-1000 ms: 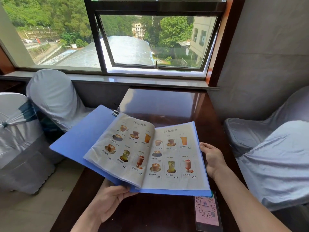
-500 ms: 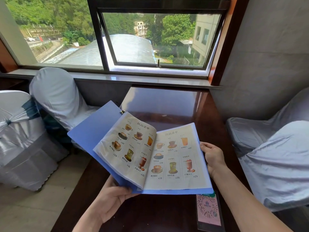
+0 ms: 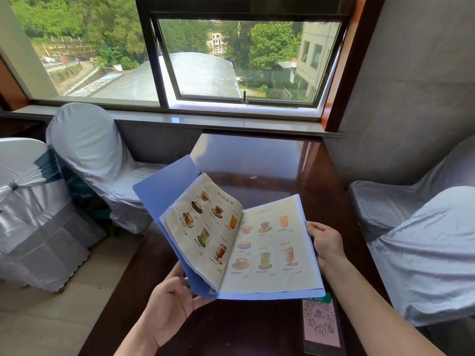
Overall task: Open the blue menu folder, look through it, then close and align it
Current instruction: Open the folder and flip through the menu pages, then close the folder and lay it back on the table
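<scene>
The blue menu folder (image 3: 164, 191) is half open over the dark wooden table (image 3: 257, 160). Its left cover and the sleeved drink pages stand raised at a steep angle, while the right page lies flat. My left hand (image 3: 172, 301) grips the lower left cover from beneath, thumb near the bottom edge. My right hand (image 3: 326, 242) holds the right edge of the folder, fingers curled round it.
A pink QR-code stand (image 3: 321, 322) lies on the table just below the folder's right corner. White-covered chairs stand at the left (image 3: 87, 150) and right (image 3: 421, 247). A window sill (image 3: 231, 122) runs behind the table.
The left cover and pages have swung up and rightward, from nearly flat to steeply raised. My left hand rose with them. My right hand has stayed on the right edge.
</scene>
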`<state>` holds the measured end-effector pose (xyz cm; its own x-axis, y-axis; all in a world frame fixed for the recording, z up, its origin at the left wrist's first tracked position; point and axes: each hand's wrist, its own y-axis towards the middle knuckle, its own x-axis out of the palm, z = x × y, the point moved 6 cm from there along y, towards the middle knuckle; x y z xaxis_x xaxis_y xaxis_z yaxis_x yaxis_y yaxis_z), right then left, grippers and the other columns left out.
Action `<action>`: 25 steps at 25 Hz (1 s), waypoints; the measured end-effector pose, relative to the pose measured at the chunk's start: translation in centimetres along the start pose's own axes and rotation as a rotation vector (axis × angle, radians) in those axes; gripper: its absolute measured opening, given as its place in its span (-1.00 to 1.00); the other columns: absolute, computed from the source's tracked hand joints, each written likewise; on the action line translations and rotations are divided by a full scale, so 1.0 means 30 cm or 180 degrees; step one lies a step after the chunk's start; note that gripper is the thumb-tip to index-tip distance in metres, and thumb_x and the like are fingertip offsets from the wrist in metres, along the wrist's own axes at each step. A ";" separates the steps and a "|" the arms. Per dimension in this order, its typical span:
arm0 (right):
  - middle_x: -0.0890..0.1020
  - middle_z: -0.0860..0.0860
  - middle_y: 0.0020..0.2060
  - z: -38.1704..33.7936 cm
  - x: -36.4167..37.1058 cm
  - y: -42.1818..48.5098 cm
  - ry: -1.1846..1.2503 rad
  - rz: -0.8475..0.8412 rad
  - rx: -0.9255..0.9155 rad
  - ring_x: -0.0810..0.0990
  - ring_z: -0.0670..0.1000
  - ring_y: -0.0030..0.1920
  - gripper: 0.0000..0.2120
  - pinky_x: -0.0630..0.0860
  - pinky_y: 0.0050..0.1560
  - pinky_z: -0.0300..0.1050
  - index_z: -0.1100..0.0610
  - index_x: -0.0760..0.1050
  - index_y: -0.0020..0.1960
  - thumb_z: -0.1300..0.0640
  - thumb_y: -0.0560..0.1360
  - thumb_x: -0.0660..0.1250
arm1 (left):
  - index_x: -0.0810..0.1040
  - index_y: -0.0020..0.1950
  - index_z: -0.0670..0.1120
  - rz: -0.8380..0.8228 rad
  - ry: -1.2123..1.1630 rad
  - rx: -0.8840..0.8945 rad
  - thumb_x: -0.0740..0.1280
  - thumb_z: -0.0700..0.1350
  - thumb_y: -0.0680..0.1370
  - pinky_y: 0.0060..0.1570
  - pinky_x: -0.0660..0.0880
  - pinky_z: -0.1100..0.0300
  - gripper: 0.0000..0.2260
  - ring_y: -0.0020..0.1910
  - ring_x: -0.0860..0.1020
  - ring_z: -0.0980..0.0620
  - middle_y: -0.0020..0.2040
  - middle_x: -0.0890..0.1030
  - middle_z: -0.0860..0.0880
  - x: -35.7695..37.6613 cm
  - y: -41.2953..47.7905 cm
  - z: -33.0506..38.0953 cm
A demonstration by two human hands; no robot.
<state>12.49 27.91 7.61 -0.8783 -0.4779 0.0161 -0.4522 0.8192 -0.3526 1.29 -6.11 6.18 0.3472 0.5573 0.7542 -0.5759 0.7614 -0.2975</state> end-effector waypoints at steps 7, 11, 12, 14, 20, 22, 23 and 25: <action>0.74 0.21 -0.17 0.015 0.022 -0.016 0.0033 -0.0069 0.0054 0.74 0.18 -0.25 -0.85 0.68 -0.24 0.07 0.24 0.62 0.02 0.22 0.61 0.29 | 0.63 0.25 -0.02 0.0418 0.0642 -0.0085 0.26 0.08 0.55 -0.04 0.65 -0.26 -0.65 0.21 0.60 -0.35 0.26 0.63 -0.28 -0.008 0.007 -0.017; 0.76 0.12 -0.30 0.020 0.024 -0.030 0.0058 -0.0083 0.0053 0.75 0.13 -0.32 -0.85 0.65 -0.38 -0.03 0.19 0.63 -0.04 0.20 0.61 0.29 | 0.64 0.23 -0.05 0.0569 0.0830 0.0020 0.36 -0.10 0.49 -0.11 0.66 -0.28 -0.69 0.12 0.65 -0.33 0.21 0.66 -0.27 -0.044 0.011 -0.030; 0.75 0.13 -0.31 0.021 0.029 -0.032 0.0072 -0.0092 0.0049 0.75 0.13 -0.32 -0.85 0.66 -0.36 -0.02 0.20 0.63 -0.04 0.21 0.61 0.30 | 0.64 0.23 -0.07 0.0585 0.0956 0.0040 0.39 -0.12 0.47 -0.14 0.68 -0.24 -0.68 0.10 0.66 -0.32 0.19 0.67 -0.28 -0.048 0.010 -0.031; 0.75 0.19 -0.23 0.016 0.041 -0.034 0.0165 -0.0088 0.0021 0.73 0.16 -0.28 -0.86 0.68 -0.23 0.08 0.26 0.63 0.00 0.25 0.59 0.30 | 0.63 0.23 -0.12 0.0663 0.1118 0.0083 0.45 -0.19 0.42 -0.21 0.68 -0.15 -0.63 0.05 0.68 -0.30 0.15 0.68 -0.31 -0.056 0.007 -0.035; 0.74 0.26 -0.11 0.001 0.050 -0.058 0.0189 -0.0195 0.0041 0.72 0.28 -0.18 -0.84 0.64 -0.07 0.36 0.26 0.64 0.00 0.22 0.60 0.30 | 0.63 0.20 -0.20 0.0904 0.1452 0.0238 0.51 -0.36 0.27 -0.25 0.70 -0.02 -0.50 -0.13 0.69 -0.18 0.03 0.73 -0.25 -0.075 0.026 -0.036; 0.73 0.27 -0.06 0.007 0.040 -0.059 0.0177 -0.0247 0.0098 0.70 0.28 -0.16 -0.80 0.63 -0.07 0.31 0.27 0.64 0.02 0.20 0.61 0.26 | 0.62 0.20 -0.20 0.0935 0.1475 0.0260 0.48 -0.42 0.31 -0.27 0.70 0.00 -0.54 -0.16 0.70 -0.15 -0.01 0.75 -0.22 -0.079 0.033 -0.044; 0.73 0.26 -0.04 0.011 0.038 -0.057 0.0211 -0.0303 0.0130 0.68 0.26 -0.16 -0.77 0.63 -0.13 0.23 0.28 0.63 0.04 0.18 0.62 0.24 | 0.62 0.20 -0.20 0.0967 0.1475 0.0272 0.45 -0.46 0.34 -0.28 0.70 0.01 -0.55 -0.17 0.70 -0.14 -0.03 0.75 -0.20 -0.083 0.034 -0.048; 0.73 0.21 -0.06 0.018 0.039 -0.059 0.0143 -0.0463 0.0168 0.65 0.18 -0.22 -0.71 0.56 -0.28 0.04 0.27 0.63 0.05 0.09 0.63 0.23 | 0.62 0.20 -0.19 0.1033 0.1503 0.0295 0.44 -0.48 0.37 -0.30 0.69 0.02 -0.56 -0.17 0.71 -0.13 -0.04 0.76 -0.17 -0.098 0.032 -0.055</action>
<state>12.35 25.72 7.75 -0.8107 -0.5747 0.1119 -0.5674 0.7241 -0.3922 0.95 -6.47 2.71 0.4223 0.8609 0.2837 -0.7630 0.5065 -0.4015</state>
